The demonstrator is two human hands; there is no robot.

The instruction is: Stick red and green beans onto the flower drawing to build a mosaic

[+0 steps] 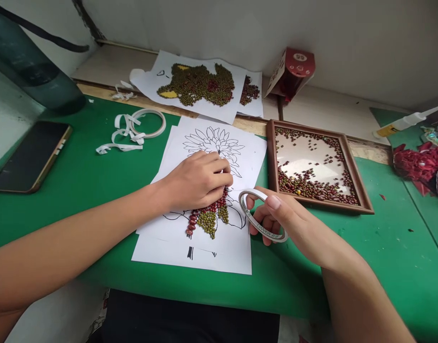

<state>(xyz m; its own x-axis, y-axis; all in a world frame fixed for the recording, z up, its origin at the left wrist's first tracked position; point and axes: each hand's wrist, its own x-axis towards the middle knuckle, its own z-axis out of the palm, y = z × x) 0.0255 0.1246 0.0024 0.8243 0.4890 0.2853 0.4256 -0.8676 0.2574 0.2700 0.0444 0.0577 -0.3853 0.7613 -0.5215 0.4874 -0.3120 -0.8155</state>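
Note:
A white sheet with a line-drawn flower (214,138) lies in front of me. Green beans (207,221) and dark red beans (193,220) cover part of its stem and leaves. My left hand (201,178) rests on the drawing with its fingers curled down together; the fingertips are hidden. My right hand (276,214) grips a roll of double-sided tape (263,228) between thumb and fingers, just right of the sheet. A pale strip seems to run from the roll toward my left fingertips, but its end is hidden.
Right of the sheet lies a brown framed tray (362,207) with loose beans. Another tape roll (164,125) and peeled strips (124,146) lie at left, near a phone (31,155) and a bottle (33,66). Behind are a bean-covered picture (201,85), a red box (293,71) and a glue bottle (401,125).

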